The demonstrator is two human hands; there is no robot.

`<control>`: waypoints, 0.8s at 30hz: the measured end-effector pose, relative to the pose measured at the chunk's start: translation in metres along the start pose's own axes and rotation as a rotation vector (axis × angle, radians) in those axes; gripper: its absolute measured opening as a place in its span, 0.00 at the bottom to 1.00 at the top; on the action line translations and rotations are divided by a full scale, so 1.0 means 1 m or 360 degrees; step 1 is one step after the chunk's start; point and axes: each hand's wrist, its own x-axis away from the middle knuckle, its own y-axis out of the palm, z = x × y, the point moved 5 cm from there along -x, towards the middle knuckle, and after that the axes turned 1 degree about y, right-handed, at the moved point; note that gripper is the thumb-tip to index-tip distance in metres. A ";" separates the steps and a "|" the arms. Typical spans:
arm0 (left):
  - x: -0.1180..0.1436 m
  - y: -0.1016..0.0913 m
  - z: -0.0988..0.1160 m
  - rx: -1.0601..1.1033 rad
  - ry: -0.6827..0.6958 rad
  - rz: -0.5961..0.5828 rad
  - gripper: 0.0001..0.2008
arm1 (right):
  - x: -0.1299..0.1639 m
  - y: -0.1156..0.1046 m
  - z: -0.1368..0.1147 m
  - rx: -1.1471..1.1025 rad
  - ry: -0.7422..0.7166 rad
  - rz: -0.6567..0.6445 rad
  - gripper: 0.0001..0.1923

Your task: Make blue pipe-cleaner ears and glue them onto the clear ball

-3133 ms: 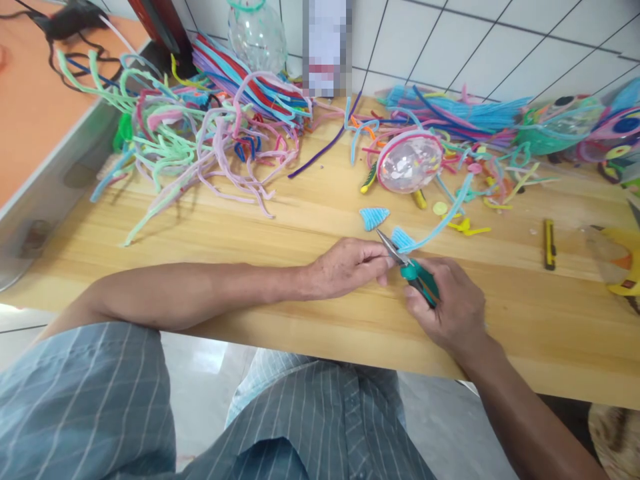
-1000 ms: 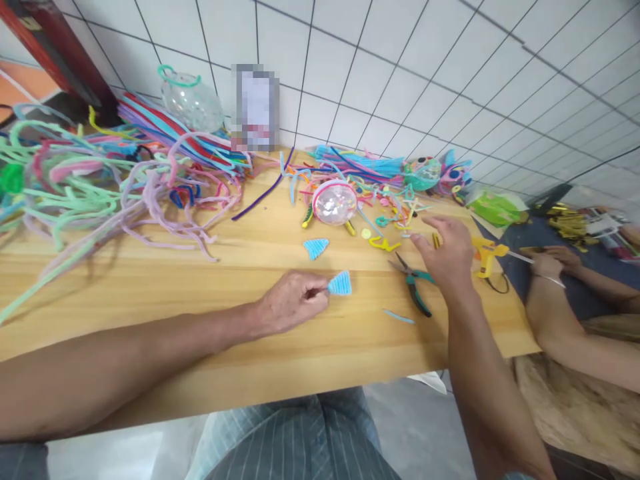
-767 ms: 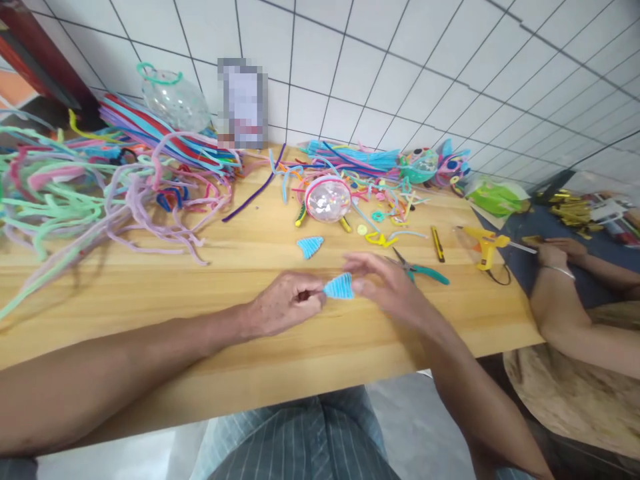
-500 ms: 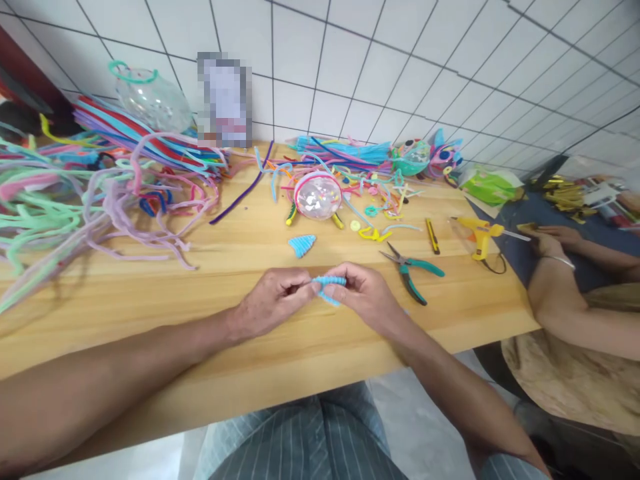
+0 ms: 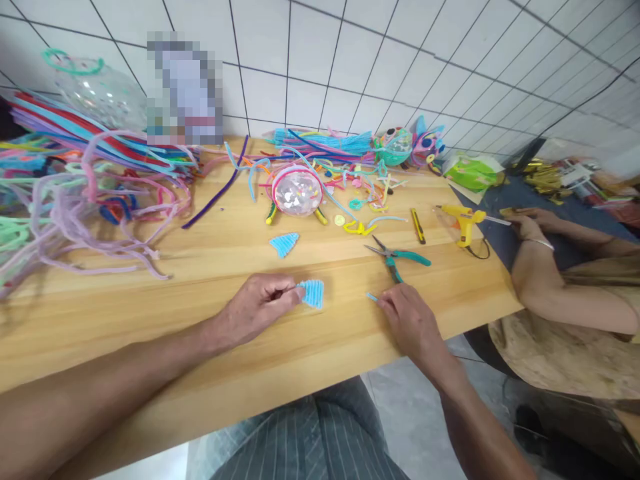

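Observation:
My left hand (image 5: 257, 308) pinches a small light-blue triangle wound from pipe cleaner (image 5: 313, 293) by its tip, flat on the wooden table (image 5: 225, 253). My right hand (image 5: 407, 319) lies further right, fingertips on a short light-blue pipe-cleaner offcut (image 5: 371, 297). Teal-handled pliers (image 5: 397, 258) lie loose just beyond that hand. A second blue triangle (image 5: 285, 243) lies behind, in front of a clear ball with a pink rim (image 5: 296, 191).
Heaps of coloured pipe cleaners (image 5: 90, 180) cover the table's left and back. A yellow utility knife (image 5: 418, 225) and a yellow glue gun (image 5: 463, 221) lie at the right. Another person's arm (image 5: 550, 267) rests by the table's right end. A tiled wall stands behind.
My right hand laid down the pliers, joined the left on the blue triangle, then let go and moved right to the offcut. The left hand keeps the triangle. The view swung left.

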 end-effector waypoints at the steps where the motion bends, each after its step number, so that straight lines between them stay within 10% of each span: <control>1: 0.000 0.000 0.000 -0.0006 0.0005 -0.0002 0.25 | -0.002 -0.001 0.002 0.0013 0.0038 -0.0002 0.16; 8: -0.001 0.000 0.002 -0.0007 0.0026 -0.0014 0.24 | -0.104 -0.042 0.082 0.0065 0.0240 0.0347 0.14; 13: -0.002 0.001 0.001 0.0008 0.0015 -0.0037 0.24 | -0.187 -0.006 0.131 0.0173 0.0184 -0.0041 0.13; 18: -0.002 0.002 0.004 0.0012 0.0066 -0.0050 0.23 | -0.184 0.021 0.131 0.0261 0.0157 -0.0135 0.09; 24: -0.003 0.002 0.005 0.0024 0.0145 -0.0064 0.23 | -0.171 -0.008 0.146 0.0299 0.0361 -0.0046 0.12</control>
